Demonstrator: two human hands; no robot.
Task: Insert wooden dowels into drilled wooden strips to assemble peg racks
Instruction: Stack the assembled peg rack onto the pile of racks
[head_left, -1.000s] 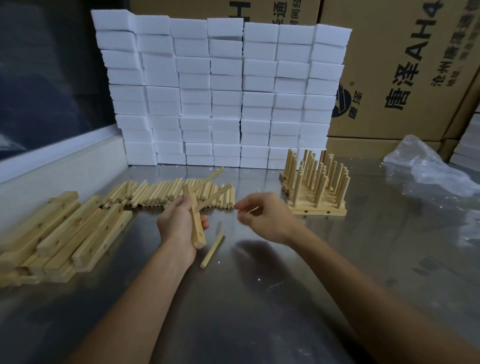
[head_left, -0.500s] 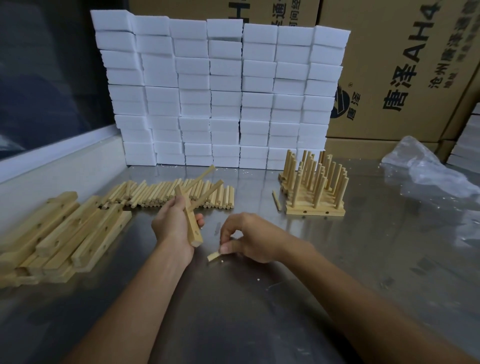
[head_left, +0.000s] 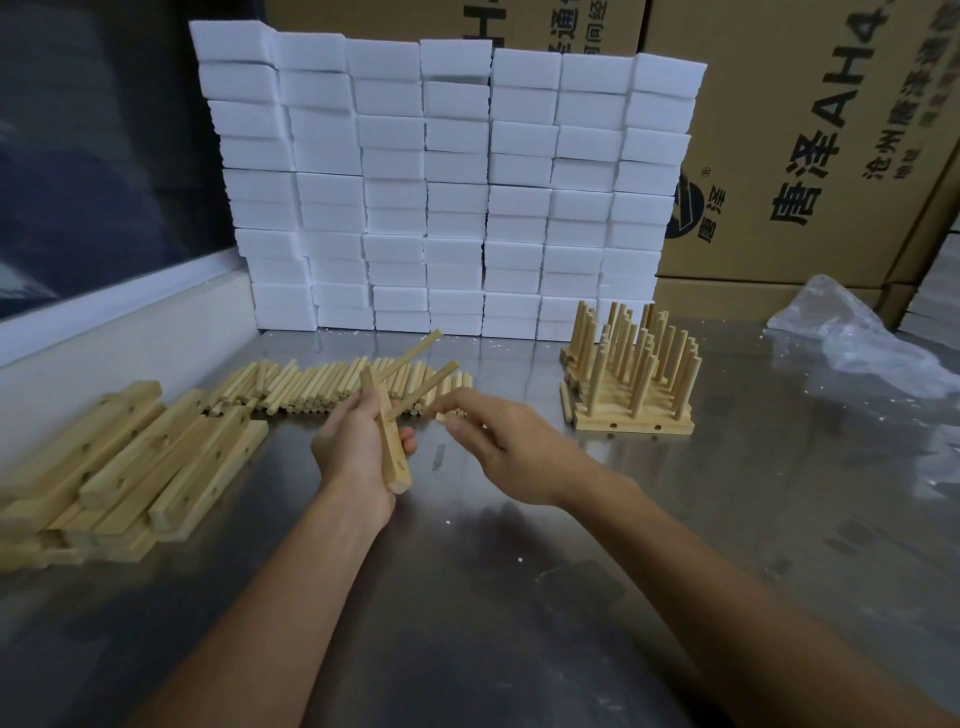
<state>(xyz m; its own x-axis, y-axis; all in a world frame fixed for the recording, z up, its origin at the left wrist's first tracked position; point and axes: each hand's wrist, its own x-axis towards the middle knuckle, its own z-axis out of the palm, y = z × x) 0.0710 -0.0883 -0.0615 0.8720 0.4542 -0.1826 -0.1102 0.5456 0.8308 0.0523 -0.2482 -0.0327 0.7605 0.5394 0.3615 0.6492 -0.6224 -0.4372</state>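
Wooden parts cover a steel worktable (head_left: 519, 623) as seen from the head camera: a person's left hand (head_left: 358, 447) grips a drilled strip (head_left: 387, 441) held nearly upright above the table, fingers curled round its middle, with two dowels (head_left: 421, 384) already standing out of its upper part and slanting up to the right. Just beside it, the right hand (head_left: 498, 441) pinches a short dowel (head_left: 441, 417) between thumb and fingertips, its end close to the strip but apart from it. Behind both hands a row of loose dowels (head_left: 311, 389) lies flat on the table. At the left edge sits a pile of bare drilled strips (head_left: 119, 467), stacked at a slant. To the right, finished peg racks (head_left: 631, 384) stand stacked with their pegs pointing up, and one stray dowel (head_left: 567, 405) lies against their left side. White foam blocks (head_left: 447, 182) form a wall at the back, in front of printed cardboard boxes (head_left: 810, 145), and crumpled clear plastic (head_left: 852, 338) lies at far right.
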